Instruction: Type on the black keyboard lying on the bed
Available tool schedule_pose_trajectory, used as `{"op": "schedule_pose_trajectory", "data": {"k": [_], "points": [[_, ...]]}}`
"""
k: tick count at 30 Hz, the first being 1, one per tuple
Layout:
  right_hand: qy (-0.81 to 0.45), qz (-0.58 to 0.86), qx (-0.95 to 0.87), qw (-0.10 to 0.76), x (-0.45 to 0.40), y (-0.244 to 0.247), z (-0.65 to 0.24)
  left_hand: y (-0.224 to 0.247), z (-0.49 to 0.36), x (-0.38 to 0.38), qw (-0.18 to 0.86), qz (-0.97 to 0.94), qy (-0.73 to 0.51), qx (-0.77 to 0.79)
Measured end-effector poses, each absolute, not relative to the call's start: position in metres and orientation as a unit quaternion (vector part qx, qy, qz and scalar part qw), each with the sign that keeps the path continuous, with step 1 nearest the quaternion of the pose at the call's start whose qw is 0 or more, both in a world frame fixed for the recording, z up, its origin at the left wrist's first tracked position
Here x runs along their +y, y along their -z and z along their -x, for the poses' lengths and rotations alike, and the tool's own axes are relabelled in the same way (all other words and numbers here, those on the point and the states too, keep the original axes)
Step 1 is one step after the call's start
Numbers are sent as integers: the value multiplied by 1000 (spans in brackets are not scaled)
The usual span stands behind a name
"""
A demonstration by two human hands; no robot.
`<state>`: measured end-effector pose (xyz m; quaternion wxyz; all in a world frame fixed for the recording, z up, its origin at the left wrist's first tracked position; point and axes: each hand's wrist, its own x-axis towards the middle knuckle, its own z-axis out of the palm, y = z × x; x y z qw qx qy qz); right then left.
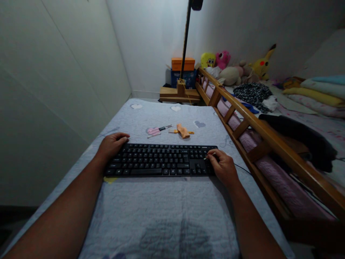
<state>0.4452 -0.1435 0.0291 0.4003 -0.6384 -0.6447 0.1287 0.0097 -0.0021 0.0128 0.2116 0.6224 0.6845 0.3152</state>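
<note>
A black keyboard lies flat across the quilted cover. My left hand grips its far left corner, fingers over the back edge. Over the number pad, my right hand pinches a thin cotton swab, its white tip near the keys at the right end. Behind the keyboard, a screwdriver-like tool with a dark grip and metal shaft lies on the cover. Near it is another thin swab. An orange cloth lies across a small brush with a yellow handle.
A wooden bed rail runs along the right side, with bedding and plush toys beyond it. A black pole on a wooden base stands at the back, near an orange box. The keyboard cable trails right.
</note>
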Motion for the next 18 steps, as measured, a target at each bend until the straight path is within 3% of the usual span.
{"op": "schedule_pose_trajectory", "data": {"k": [18], "points": [[-129,643,-641,400,-145,-30,-446,-13,-9,-2,208,-629,-305,684]]}}
